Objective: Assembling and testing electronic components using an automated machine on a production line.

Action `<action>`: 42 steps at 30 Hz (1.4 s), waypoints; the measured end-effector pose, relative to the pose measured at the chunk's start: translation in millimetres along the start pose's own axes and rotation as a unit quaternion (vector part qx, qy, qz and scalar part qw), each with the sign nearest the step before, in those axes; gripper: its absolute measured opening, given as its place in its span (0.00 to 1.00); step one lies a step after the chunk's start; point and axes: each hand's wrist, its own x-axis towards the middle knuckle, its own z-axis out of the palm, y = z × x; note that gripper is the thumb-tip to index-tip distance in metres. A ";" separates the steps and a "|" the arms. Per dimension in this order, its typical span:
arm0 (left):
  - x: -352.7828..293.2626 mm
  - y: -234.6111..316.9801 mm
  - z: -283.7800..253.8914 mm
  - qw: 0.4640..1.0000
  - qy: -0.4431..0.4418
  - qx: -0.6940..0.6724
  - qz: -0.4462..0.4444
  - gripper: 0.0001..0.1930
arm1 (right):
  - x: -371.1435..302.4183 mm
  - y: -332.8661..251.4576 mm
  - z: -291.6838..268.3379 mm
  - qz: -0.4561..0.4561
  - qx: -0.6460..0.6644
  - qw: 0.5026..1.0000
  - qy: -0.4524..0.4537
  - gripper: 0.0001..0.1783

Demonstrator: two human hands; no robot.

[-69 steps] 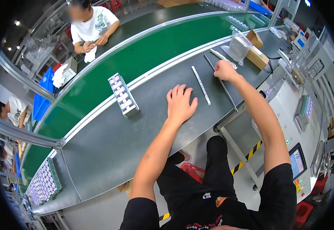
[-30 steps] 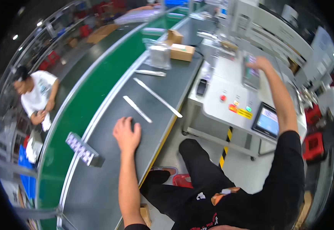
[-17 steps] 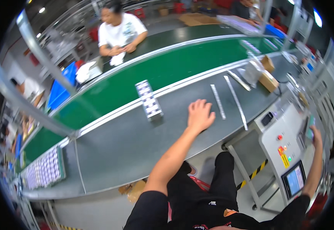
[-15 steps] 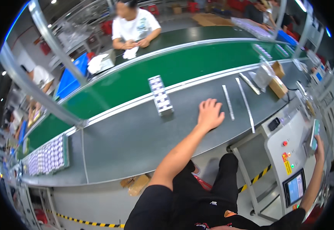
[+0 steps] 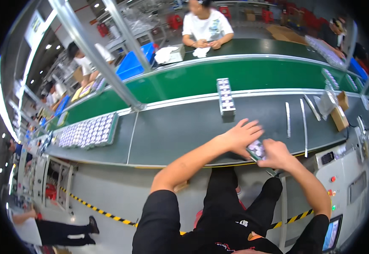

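My right hand [image 5: 277,155] is closed around one end of a short green-edged block of white and purple parts [image 5: 256,149], held over the near edge of the dark bench. Close beside its other end is my left hand [image 5: 244,136], fingers stretched and spread; whether it touches the block I cannot tell. Beyond my hands, a similar long block with a white and purple pattern [image 5: 225,97] lies near the metal rail. To the right of my hands, two thin pale strips [image 5: 288,120] lie on the bench.
A large batch of white and purple blocks [image 5: 89,132] lies at the left of the bench. Past the rail runs a green conveyor [image 5: 184,81], with a co-worker [image 5: 207,27] on its far side. A cardboard box [image 5: 339,118] and a grey control machine [image 5: 341,175] are at the right.
My right hand has come from the machine to the bench with the block. My left hand, earlier on the bench top, is now beside the block. The view has shifted left.
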 end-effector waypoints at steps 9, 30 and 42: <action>-165.6 -19.5 -55.5 0.948 -0.043 -0.102 -0.299 0.33 | 63.7 -53.9 15.6 -0.240 0.083 0.957 0.141 0.31; -117.3 -292.3 -57.1 0.602 0.165 0.120 -0.772 0.30 | 28.3 38.4 43.3 -0.033 0.076 0.969 0.235 0.24; 23.9 -173.9 -24.3 0.881 0.029 -0.063 -0.468 0.58 | 18.0 55.3 55.7 -0.039 0.063 0.952 0.296 0.24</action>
